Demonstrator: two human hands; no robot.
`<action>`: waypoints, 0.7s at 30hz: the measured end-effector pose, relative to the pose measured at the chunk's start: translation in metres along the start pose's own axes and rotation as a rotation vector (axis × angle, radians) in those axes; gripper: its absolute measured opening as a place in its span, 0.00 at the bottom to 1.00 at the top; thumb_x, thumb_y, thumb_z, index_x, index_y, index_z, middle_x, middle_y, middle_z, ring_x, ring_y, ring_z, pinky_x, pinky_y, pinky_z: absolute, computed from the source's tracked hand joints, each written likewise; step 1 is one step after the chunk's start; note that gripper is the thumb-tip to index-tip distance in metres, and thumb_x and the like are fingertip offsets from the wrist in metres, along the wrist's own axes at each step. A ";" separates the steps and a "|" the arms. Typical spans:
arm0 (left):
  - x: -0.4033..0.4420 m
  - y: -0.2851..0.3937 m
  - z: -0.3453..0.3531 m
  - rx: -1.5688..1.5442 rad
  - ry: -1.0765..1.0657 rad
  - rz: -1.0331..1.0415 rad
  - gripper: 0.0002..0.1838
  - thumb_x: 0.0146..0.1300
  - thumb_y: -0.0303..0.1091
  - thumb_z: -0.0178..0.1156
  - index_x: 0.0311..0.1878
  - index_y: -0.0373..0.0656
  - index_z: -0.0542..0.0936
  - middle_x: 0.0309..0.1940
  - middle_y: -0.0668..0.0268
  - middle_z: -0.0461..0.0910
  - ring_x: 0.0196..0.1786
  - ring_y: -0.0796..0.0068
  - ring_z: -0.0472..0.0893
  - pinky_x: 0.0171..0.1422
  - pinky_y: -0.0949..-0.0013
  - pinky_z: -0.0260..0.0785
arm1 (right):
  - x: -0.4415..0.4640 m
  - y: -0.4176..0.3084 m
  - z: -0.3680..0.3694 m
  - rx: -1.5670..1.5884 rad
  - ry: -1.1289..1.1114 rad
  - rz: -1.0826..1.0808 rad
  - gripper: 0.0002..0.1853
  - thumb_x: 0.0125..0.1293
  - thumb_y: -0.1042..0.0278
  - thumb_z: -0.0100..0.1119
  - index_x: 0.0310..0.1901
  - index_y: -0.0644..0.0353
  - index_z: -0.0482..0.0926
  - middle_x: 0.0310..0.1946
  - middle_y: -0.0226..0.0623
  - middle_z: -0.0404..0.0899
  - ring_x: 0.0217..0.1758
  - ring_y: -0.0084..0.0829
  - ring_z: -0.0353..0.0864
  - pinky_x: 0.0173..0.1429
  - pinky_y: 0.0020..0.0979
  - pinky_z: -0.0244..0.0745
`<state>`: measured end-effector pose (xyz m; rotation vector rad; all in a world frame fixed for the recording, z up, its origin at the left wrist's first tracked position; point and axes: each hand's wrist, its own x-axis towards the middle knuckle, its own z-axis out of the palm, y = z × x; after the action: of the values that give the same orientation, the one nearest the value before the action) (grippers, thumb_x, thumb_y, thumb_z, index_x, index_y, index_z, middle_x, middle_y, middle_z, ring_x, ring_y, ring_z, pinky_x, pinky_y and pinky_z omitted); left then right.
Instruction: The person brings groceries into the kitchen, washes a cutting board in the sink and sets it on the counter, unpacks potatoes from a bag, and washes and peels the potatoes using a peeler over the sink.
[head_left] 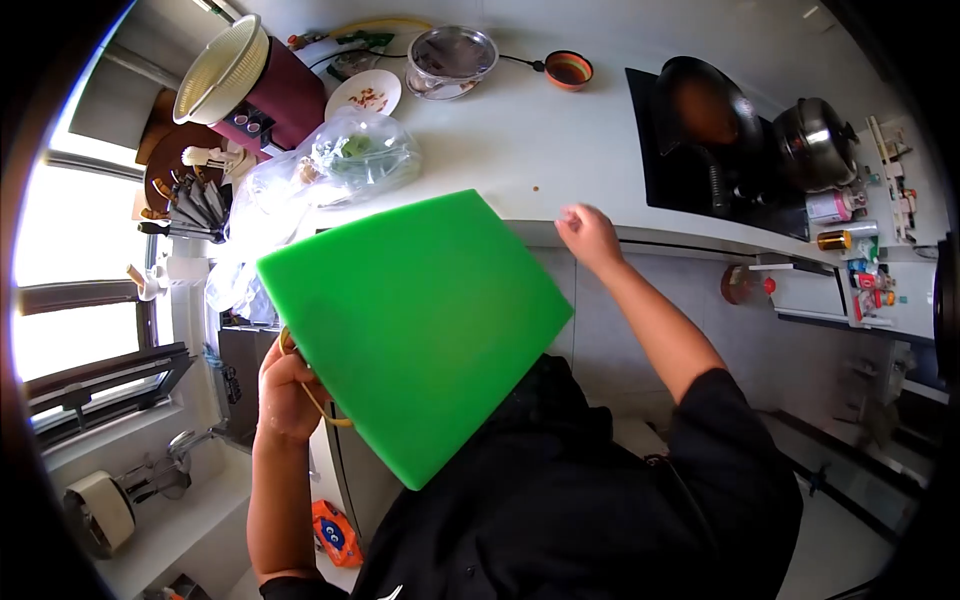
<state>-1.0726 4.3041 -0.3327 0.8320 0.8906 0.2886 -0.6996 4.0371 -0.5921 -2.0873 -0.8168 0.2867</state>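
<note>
One green board, square, held tilted before the black-clothed torso, off the worktop. One left hand, fingers curled at the board's edge beside a yellow loop. One right hand, apart from the board, near the worktop's front edge; fingers bent, blurred, whether pressed together cannot be told.

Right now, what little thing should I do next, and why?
Maybe bring your right hand to the green board to steady it: only your left hand holds it, at one side, and your right looks empty.
</note>
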 end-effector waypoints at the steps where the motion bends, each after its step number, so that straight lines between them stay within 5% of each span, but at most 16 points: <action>1: -0.001 0.002 0.005 0.020 0.024 0.019 0.26 0.47 0.18 0.45 0.53 0.36 0.77 0.37 0.63 0.79 0.31 0.69 0.81 0.29 0.68 0.80 | 0.032 0.027 0.022 -0.106 0.019 0.113 0.13 0.64 0.61 0.72 0.43 0.60 0.86 0.42 0.40 0.87 0.46 0.40 0.86 0.52 0.41 0.80; 6: 0.001 0.005 0.026 0.068 0.096 0.051 0.27 0.45 0.18 0.43 0.52 0.35 0.77 0.36 0.63 0.79 0.31 0.70 0.80 0.26 0.70 0.77 | 0.096 0.051 0.072 -0.284 -0.038 0.182 0.11 0.63 0.61 0.72 0.43 0.57 0.87 0.42 0.38 0.85 0.46 0.41 0.86 0.50 0.43 0.81; 8: 0.009 0.004 0.022 0.105 -0.005 0.021 0.28 0.44 0.18 0.46 0.54 0.35 0.76 0.40 0.63 0.79 0.41 0.66 0.83 0.47 0.61 0.85 | 0.107 0.054 0.076 -0.308 -0.105 0.196 0.10 0.63 0.61 0.72 0.43 0.55 0.88 0.41 0.38 0.85 0.47 0.42 0.86 0.50 0.45 0.81; 10: 0.020 -0.001 0.030 0.136 -0.022 0.033 0.28 0.44 0.19 0.46 0.53 0.35 0.77 0.40 0.63 0.79 0.40 0.66 0.83 0.45 0.60 0.85 | 0.113 0.071 0.075 -0.470 -0.170 0.105 0.08 0.65 0.62 0.66 0.43 0.52 0.88 0.43 0.40 0.85 0.48 0.44 0.86 0.51 0.48 0.82; 12: 0.031 -0.007 0.048 0.133 0.064 0.053 0.28 0.44 0.19 0.45 0.52 0.35 0.78 0.35 0.64 0.80 0.29 0.72 0.78 0.26 0.73 0.69 | 0.116 0.073 0.061 -0.549 -0.204 0.084 0.08 0.66 0.65 0.63 0.43 0.55 0.88 0.45 0.42 0.86 0.50 0.47 0.86 0.53 0.48 0.83; 14: 0.047 -0.017 0.047 0.171 0.071 0.044 0.27 0.45 0.21 0.46 0.52 0.36 0.78 0.34 0.65 0.79 0.28 0.73 0.77 0.27 0.73 0.69 | 0.116 0.073 0.041 -0.630 -0.237 0.059 0.09 0.67 0.67 0.61 0.43 0.57 0.88 0.48 0.44 0.86 0.52 0.49 0.86 0.55 0.48 0.84; 16: 0.067 -0.023 0.050 0.158 -0.003 0.010 0.27 0.45 0.21 0.46 0.52 0.37 0.78 0.33 0.66 0.79 0.28 0.74 0.77 0.27 0.72 0.68 | 0.115 0.074 0.017 -0.672 -0.250 0.263 0.08 0.66 0.69 0.61 0.41 0.59 0.88 0.50 0.47 0.86 0.53 0.50 0.86 0.57 0.47 0.84; 17: 0.081 -0.027 0.034 0.196 -0.150 -0.032 0.28 0.45 0.22 0.46 0.54 0.39 0.78 0.36 0.67 0.78 0.36 0.69 0.81 0.39 0.67 0.80 | 0.113 0.084 0.005 -0.701 -0.260 0.257 0.09 0.64 0.71 0.59 0.41 0.59 0.88 0.47 0.47 0.87 0.51 0.51 0.87 0.55 0.47 0.84; 21: 0.135 -0.060 0.045 0.150 -0.034 -0.063 0.24 0.52 0.22 0.46 0.53 0.40 0.79 0.37 0.68 0.80 0.36 0.73 0.82 0.41 0.72 0.79 | 0.084 0.132 -0.038 -0.306 0.025 0.507 0.07 0.62 0.68 0.64 0.38 0.61 0.85 0.31 0.40 0.86 0.39 0.39 0.88 0.42 0.38 0.81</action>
<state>-0.9600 4.3146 -0.4385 0.9422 0.9132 0.1534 -0.5583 4.0115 -0.6660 -2.5668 -0.3150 0.4247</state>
